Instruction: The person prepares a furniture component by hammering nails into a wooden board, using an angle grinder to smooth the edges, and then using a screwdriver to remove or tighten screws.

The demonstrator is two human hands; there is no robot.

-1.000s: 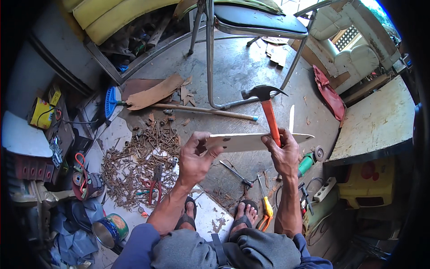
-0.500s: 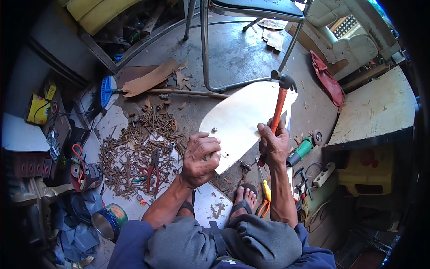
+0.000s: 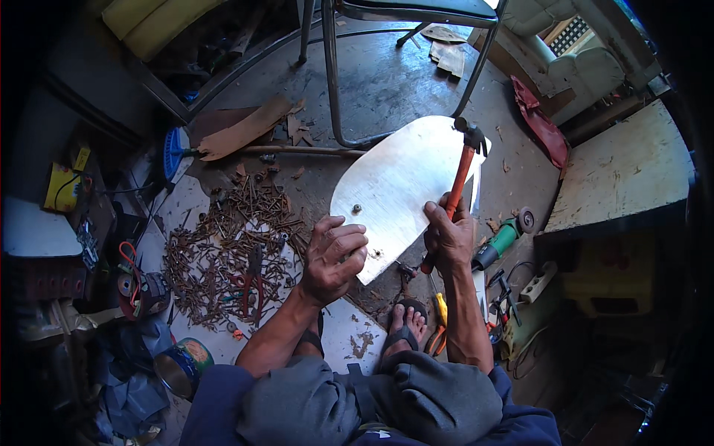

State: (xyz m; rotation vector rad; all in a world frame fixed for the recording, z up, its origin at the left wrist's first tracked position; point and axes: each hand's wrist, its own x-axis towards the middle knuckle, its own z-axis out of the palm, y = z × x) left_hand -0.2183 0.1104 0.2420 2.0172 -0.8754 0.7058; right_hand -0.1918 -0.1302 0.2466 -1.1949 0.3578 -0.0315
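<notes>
Over the floor (image 3: 375,82), the left hand (image 3: 332,262) is gripping a board (image 3: 401,182) slanting away and right; the right hand (image 3: 451,238) is gripping a hammer (image 3: 460,178).

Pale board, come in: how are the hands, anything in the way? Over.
Left hand grips pale board, near end. Right hand grips hammer at board's right edge. Hammer partly covers board from this view. Rusty metal pile lies to the left.

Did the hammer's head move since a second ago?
Yes. The head of the hammer has moved to the right in the picture, and now shows nearer the red sheet.
</notes>
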